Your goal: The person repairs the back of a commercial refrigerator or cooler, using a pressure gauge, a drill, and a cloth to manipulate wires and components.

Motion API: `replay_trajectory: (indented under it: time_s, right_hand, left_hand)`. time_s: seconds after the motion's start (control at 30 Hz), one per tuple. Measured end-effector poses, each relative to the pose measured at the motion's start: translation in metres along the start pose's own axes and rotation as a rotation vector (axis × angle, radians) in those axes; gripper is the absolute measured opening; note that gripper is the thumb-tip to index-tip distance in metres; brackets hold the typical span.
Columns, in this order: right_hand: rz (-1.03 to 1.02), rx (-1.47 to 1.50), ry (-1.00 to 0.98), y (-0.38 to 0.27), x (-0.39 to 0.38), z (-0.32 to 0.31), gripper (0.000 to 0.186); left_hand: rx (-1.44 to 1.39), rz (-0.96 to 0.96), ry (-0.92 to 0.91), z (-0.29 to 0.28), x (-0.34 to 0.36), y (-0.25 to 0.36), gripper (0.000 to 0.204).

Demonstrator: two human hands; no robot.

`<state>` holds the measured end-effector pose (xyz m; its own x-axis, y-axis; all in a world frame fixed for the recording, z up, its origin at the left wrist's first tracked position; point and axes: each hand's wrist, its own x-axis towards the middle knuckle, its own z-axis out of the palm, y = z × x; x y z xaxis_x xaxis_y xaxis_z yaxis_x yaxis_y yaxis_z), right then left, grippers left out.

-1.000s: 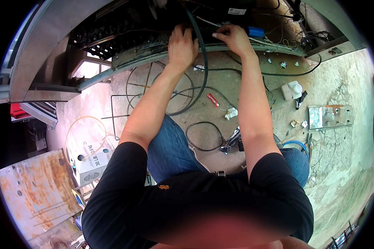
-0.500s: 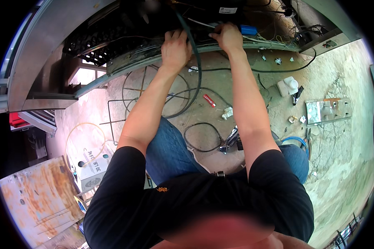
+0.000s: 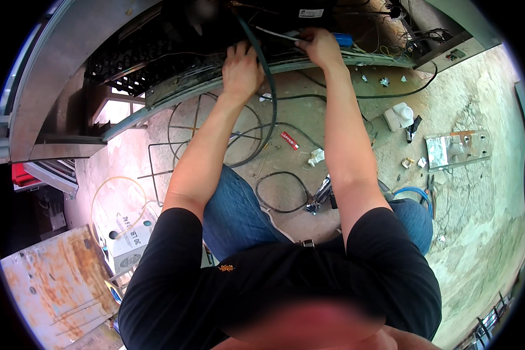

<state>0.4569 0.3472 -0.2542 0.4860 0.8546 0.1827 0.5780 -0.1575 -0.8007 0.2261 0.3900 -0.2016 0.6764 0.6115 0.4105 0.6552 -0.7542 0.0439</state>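
My left hand [image 3: 242, 73] rests palm down on the near rim of the open metal cabinet, fingers slightly apart and reaching over it, with the fingertips in shadow. Close beside it a thick dark hose [image 3: 265, 64] loops out of the cabinet to the floor. My right hand [image 3: 322, 49] is closed in a pinch at the end of a thin white cable [image 3: 274, 34] inside the cabinet. Just right of those fingers lies a blue cylinder [image 3: 343, 39]. Behind it sits a black rounded unit with a white label [image 3: 311, 13].
Loose wires [image 3: 426, 38] hang at the cabinet's right end. On the floor are a white plastic bottle [image 3: 399, 116], a metal plate [image 3: 458, 149], a red packet [image 3: 289, 140], pliers [image 3: 430, 189] and coiled black cable [image 3: 283, 174]. A white carton [image 3: 125, 251] stands at left near a rusty panel [image 3: 58, 280].
The whole view has shifted slightly. My right hand stays pinched by the white cable, turned a little; my left hand remains at the cabinet rim.
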Motion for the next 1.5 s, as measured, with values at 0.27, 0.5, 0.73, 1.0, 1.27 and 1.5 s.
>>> replay_trajectory:
  time_s: [0.27, 0.5, 0.73, 1.0, 1.27, 1.5]
  right_hand:
    - [0.057, -0.003, 0.390, 0.008, -0.011, -0.045, 0.027]
    - [-0.074, -0.289, -0.018, -0.022, -0.003, 0.021, 0.064]
    - [-0.049, -0.381, 0.023, -0.027, 0.003, 0.041, 0.059]
    - [-0.092, -0.444, 0.025, -0.026, 0.008, 0.041, 0.040]
    - [-0.082, -0.440, 0.080, -0.014, 0.011, 0.047, 0.037]
    - [-0.133, -0.244, 0.186, -0.016, -0.005, 0.036, 0.036]
  left_hand:
    - [-0.019, -0.023, -0.015, 0.004, 0.001, -0.001, 0.056]
    - [0.005, -0.051, -0.072, 0.000, 0.003, 0.001, 0.057]
    - [-0.007, -0.036, -0.089, 0.000, 0.002, -0.002, 0.054]
    - [-0.027, -0.034, -0.059, 0.003, 0.002, -0.004, 0.059]
    - [-0.043, 0.009, -0.036, 0.000, 0.001, -0.004, 0.062]
    - [-0.037, 0.015, 0.016, 0.007, 0.004, -0.004, 0.061]
